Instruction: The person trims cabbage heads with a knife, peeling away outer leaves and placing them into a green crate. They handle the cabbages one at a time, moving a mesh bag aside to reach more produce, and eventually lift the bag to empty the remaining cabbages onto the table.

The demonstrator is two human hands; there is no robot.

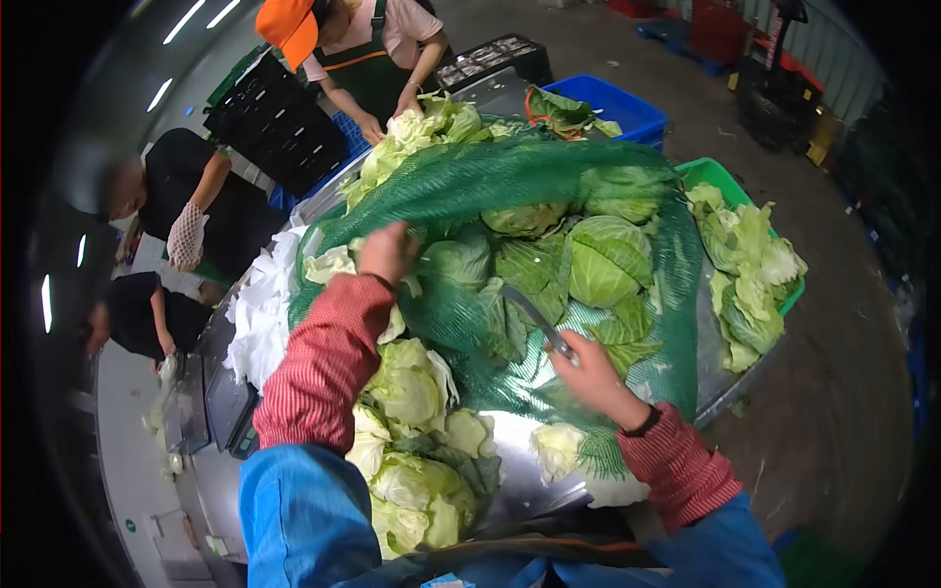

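Observation:
My right hand [591, 374] is wrapped round the handle of a curved knife [534, 316], whose blade points up and left over the cabbages. My left hand [387, 253] is closed at the left part of a green mesh net [421, 191]; its fingers look pressed together on the netting, slightly blurred. The net lies spread over the metal table, with a round green cabbage [610, 261] and loose dark leaves [529, 269] inside its opening. Paler trimmed cabbages [407, 382] are piled below my left forearm. A cut piece of cabbage [557, 451] lies near the table's front edge.
A co-worker in an orange cap [287, 29] handles leaves across the table; two other people work at the left. A blue bin [642, 113] stands at the back, a green crate of leaves [796, 294] at the right. White foam or paper [265, 304] lies left.

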